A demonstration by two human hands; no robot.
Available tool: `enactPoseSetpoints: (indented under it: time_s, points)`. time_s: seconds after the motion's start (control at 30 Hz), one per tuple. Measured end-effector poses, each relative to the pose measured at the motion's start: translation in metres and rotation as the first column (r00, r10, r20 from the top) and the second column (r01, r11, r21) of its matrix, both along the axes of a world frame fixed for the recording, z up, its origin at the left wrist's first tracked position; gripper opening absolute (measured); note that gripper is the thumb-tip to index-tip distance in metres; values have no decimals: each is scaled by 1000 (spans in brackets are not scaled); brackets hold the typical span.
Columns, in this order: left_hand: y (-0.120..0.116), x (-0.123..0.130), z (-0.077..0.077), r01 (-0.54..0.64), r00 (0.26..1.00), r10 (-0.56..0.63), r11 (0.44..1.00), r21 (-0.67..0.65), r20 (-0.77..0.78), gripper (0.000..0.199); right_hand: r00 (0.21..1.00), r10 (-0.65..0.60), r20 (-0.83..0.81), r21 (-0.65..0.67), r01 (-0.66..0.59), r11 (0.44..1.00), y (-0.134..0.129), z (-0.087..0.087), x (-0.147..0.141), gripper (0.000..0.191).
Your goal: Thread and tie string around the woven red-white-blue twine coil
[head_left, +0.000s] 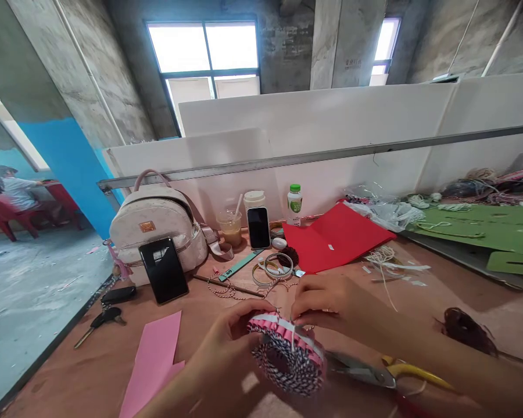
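A round twine-wrapped form [285, 360] edged in pleated pink paper is held at 6 o'clock, pinched by the curled left hand [226, 348] and right hand [326, 302]; yellow-handled shears [361, 371] are laid just beside it.

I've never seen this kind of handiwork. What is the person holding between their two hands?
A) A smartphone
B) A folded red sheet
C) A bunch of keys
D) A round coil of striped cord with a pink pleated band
D: the left hand and right hand both grip the round coil of striped twisted cord, edged by a pink pleated band.
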State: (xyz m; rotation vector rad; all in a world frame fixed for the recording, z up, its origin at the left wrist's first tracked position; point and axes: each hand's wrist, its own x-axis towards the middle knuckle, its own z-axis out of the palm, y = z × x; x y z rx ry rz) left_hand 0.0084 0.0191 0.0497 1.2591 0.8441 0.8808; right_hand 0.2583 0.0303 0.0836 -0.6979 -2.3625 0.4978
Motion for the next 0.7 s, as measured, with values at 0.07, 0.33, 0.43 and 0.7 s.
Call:
enactPoseSetpoints:
  time_s: [0.07,0.33,0.43,0.7]
  points:
    - [-2,1,-3,-14,990,34,990,-141,134,34,999,-8,34,74,5,997,-1,1,2,18]
    - [-4,1,-2,33,965,25,976,-216,261,42,1000,-18,4,88,17,996,-6,8,-1,21]
    - [1,1,-2,-5,972,45,985,-171,230,43,999,-42,-15,88,43,995,-8,10,-1,12]
    - [-2,3,-1,-274,962,274,961,43,-2,34,973,-200,118,188,176,966,-5,8,2,14]
